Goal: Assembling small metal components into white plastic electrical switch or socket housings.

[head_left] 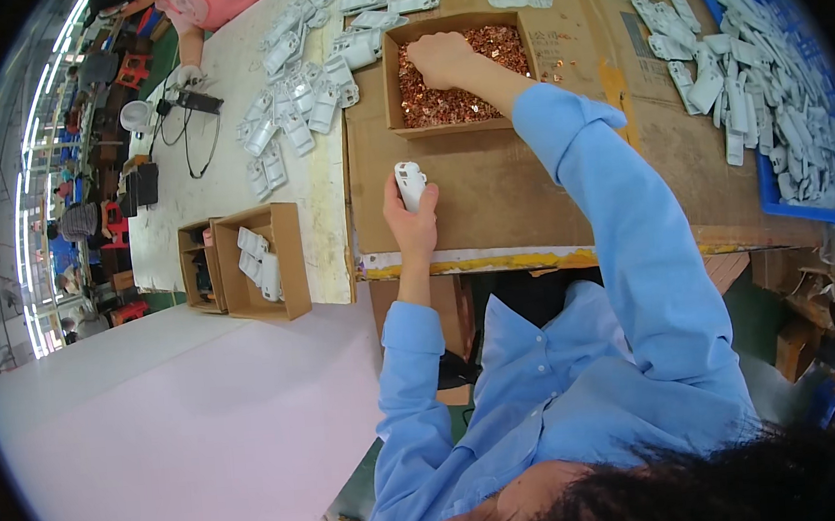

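Observation:
My left hand (412,227) is closed around a white plastic housing (410,184), a small elongated shell with cut-outs near its top, held above the cardboard-covered table. My right hand (440,60) reaches over an open cardboard box (461,128) and touches the heap of small copper-coloured metal pieces (455,106) inside. Its fingers are curled together and point down into the heap. Whatever they may grip is hidden behind the hand.
White housings (295,104) lie piled left of the box. A blue crate (781,194) full of similar pieces stands at right, with loose ones (704,71) beside it. A smaller cardboard box (292,260) holds several housings. Across the table, a co-worker's hand (187,76) rests near a black device (199,102).

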### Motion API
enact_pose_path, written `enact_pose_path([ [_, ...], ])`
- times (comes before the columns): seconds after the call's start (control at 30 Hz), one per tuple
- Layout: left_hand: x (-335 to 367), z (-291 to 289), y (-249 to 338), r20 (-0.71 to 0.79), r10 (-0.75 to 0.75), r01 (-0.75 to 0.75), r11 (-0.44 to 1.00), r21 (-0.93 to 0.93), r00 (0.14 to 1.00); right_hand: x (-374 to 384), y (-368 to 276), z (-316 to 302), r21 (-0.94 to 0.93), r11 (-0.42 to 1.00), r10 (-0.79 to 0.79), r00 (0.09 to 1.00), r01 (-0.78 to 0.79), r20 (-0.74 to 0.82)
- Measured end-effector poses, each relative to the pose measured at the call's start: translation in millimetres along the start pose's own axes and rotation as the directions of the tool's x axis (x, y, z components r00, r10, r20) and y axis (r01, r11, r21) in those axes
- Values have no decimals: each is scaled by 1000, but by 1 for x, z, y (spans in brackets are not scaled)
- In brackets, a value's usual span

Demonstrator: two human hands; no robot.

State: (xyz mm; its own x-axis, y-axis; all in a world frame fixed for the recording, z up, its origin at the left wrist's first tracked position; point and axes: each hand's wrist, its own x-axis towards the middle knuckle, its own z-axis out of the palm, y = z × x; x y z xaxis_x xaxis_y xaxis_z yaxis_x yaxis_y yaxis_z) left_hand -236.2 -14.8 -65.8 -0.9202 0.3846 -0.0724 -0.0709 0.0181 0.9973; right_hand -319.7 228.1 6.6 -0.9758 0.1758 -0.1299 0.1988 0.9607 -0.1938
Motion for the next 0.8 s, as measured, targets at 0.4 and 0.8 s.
enact_pose_path([
  [0.4, -1, 2, -2, -5, 33, -33, 999, -20, 999, -108, 59, -34, 884, 465, -80, 997, 53, -18],
  [0.8, -102, 101, 33, 514, -55, 217, 941, -260, 856, -333, 67, 15, 877, -457, 112, 988, 147, -108],
])
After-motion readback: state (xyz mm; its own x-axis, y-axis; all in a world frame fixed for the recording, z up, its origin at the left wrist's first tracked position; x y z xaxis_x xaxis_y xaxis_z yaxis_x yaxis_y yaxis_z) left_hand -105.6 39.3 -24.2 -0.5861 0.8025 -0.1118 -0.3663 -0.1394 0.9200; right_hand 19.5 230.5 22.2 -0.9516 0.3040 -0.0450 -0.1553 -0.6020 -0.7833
